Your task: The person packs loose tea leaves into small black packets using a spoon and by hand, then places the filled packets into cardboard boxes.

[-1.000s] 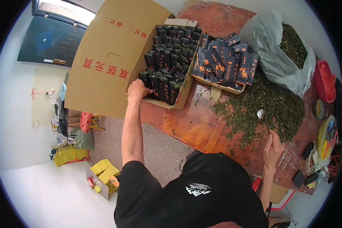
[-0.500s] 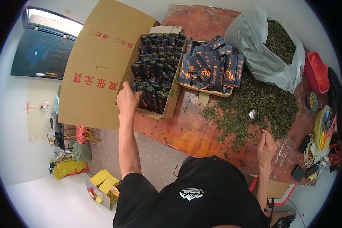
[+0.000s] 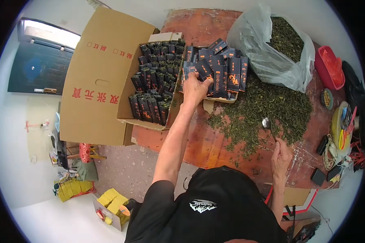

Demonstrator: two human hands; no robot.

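Observation:
My left hand [image 3: 196, 90] is over the heap of flat black tea packets [image 3: 233, 73] in a shallow cardboard tray [image 3: 220, 99]. Its thumb and fingers close on a packet [image 3: 204, 69] at the near left side of the heap. My right hand [image 3: 281, 157] grips the handle of a metal spoon [image 3: 266, 122]. The spoon's bowl is held over the near part of a wide pile of loose dark-green tea leaves [image 3: 280, 103]. Left of the tray, a cardboard box [image 3: 170, 115] holds rows of upright open packets [image 3: 150, 107] with leaves at their tops.
A clear plastic bag [image 3: 257, 52] of tea leaves stands behind the pile. A red basket [image 3: 329, 73], a small bowl [image 3: 327, 99] and cords [image 3: 331, 154] lie along the right side. The box's large flap [image 3: 89, 81] juts out leftward. Yellow packs [image 3: 113, 198] sit on the floor.
My left hand has moved right, from the box of upright packets to the heap of flat packets. My right hand stays with the spoon over the leaves. The view has shifted slightly.

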